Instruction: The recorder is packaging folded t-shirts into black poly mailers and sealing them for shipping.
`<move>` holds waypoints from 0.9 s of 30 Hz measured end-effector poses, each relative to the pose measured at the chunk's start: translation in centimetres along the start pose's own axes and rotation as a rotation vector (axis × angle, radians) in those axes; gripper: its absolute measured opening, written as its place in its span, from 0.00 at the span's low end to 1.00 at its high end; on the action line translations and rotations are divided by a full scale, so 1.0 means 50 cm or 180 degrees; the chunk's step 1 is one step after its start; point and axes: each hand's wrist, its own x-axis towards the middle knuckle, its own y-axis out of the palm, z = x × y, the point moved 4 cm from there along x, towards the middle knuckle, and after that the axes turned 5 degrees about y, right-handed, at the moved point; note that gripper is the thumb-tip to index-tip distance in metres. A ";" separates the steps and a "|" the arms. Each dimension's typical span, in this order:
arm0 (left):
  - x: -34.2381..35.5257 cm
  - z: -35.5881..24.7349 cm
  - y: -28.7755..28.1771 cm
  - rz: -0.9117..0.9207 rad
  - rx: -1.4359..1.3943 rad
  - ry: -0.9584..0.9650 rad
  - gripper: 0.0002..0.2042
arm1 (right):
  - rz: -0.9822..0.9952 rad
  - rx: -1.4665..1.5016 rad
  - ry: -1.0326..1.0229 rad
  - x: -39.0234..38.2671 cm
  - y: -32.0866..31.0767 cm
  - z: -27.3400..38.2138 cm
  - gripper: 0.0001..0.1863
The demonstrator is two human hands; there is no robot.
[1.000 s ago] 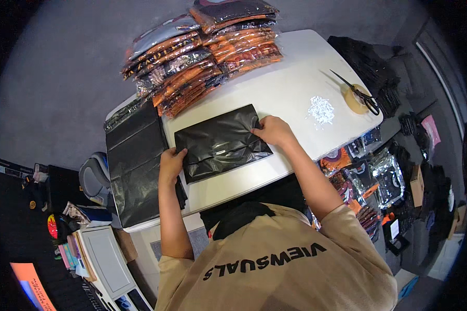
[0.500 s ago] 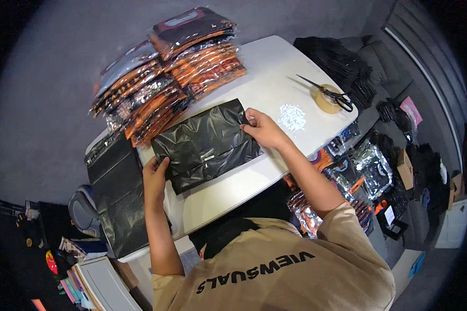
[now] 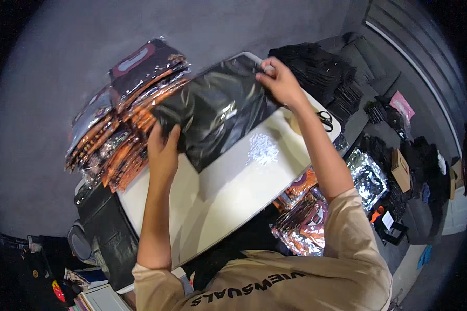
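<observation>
Viewed from my remote post: the left hand [image 3: 163,153], nearer the body, meets the black packet's [image 3: 225,101] near end, grip unclear to me; the packet's long axis runs away rightward above the white table [image 3: 228,184]; the right hand [image 3: 284,87] pinches its far end.

Bagged stacks [image 3: 117,124], white bits [image 3: 263,149] on table [image 3: 223,194]

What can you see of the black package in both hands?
The black package is flat, roughly rectangular, glossy and creased, plastic-looking, with a pale spot near its middle, too blurred to identify. It slants up to the right, apparently raised over the white table. The left hand holds its left end, the right hand its right end.
</observation>
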 end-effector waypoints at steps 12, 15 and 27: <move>0.270 0.306 0.314 -0.0585 0.1797 0.0106 0.15 | -0.0774 -0.0734 0.0274 0.288 -0.146 -0.309 0.21; 0.282 0.351 0.260 -0.0255 0.2045 -0.0924 0.24 | -0.0238 -0.1205 0.0778 0.295 -0.097 -0.326 0.25; 0.089 0.349 0.303 0.0745 0.4653 0.0563 0.29 | 0.1275 -0.2984 0.0337 0.258 -0.008 -0.288 0.38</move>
